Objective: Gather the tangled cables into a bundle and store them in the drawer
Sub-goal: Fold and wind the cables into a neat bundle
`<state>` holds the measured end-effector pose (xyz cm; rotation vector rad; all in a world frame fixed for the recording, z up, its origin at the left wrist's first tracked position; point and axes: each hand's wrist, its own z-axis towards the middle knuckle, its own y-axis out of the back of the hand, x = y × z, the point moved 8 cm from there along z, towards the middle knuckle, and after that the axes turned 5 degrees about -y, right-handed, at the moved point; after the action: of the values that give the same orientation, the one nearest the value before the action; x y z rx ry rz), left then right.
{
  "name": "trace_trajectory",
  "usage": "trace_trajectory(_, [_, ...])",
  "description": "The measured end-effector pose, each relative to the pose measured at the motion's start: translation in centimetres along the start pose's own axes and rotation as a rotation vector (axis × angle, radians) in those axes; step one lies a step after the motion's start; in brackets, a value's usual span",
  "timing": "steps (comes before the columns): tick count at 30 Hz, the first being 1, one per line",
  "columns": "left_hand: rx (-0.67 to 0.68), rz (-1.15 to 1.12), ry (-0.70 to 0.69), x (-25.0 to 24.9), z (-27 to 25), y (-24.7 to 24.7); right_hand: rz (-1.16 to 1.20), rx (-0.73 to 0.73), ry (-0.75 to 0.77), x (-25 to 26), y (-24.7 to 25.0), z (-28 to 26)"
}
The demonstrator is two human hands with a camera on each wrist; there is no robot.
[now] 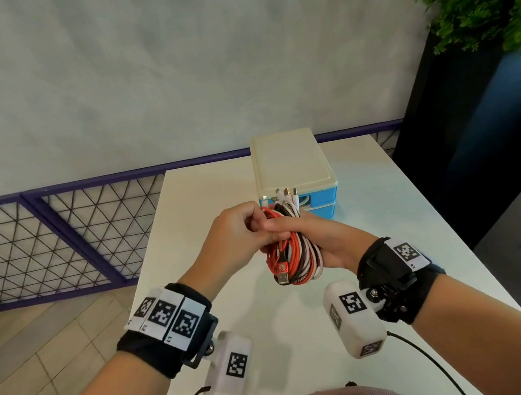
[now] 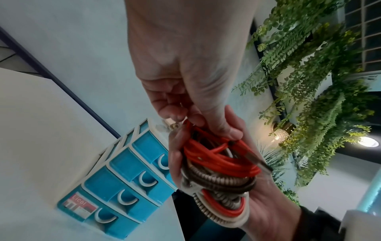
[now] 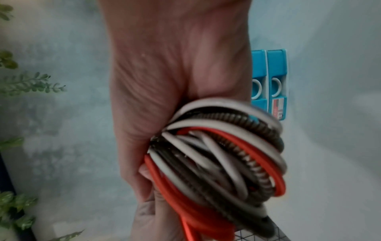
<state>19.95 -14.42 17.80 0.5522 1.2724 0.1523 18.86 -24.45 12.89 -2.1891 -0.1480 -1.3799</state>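
Note:
A coiled bundle of cables (image 1: 292, 252), red, white and braided dark ones, is held above the white table (image 1: 207, 203). My right hand (image 1: 320, 239) grips the bundle (image 3: 222, 159) round its middle from the right, and plug ends stick up above the fingers. My left hand (image 1: 237, 236) pinches the red loops at the bundle's upper left (image 2: 214, 156). Behind the hands stands a small blue drawer unit (image 1: 295, 173) with a white top. Its drawers (image 2: 123, 184) all look shut in the left wrist view.
A purple railing with mesh (image 1: 59, 228) runs along the left and far edge of the table. A dark planter with green plants (image 1: 491, 4) stands at the right. Bare tabletop lies left of the drawer unit and below the hands.

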Motion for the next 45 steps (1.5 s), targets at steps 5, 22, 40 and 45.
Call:
trace_trajectory(5, [0.101, 0.005, -0.029, 0.4, 0.0, -0.3, -0.056, -0.044, -0.006, -0.2, 0.2, 0.4])
trace_trajectory(22, [0.276, 1.106, -0.860, -1.5, -3.2, -2.7, -0.626, 0.069, -0.313, -1.2, -2.6, -0.7])
trace_trajectory(40, [0.339, 1.025, -0.692, 1.2, -1.2, -3.9, -1.029, -0.112, -0.301, -1.4, 0.3, 0.4])
trace_trajectory(45, [0.364, 1.075, -0.572, 2.2, -0.4, -4.3, -1.248, -0.250, -0.254, -1.3, 1.5, 0.3])
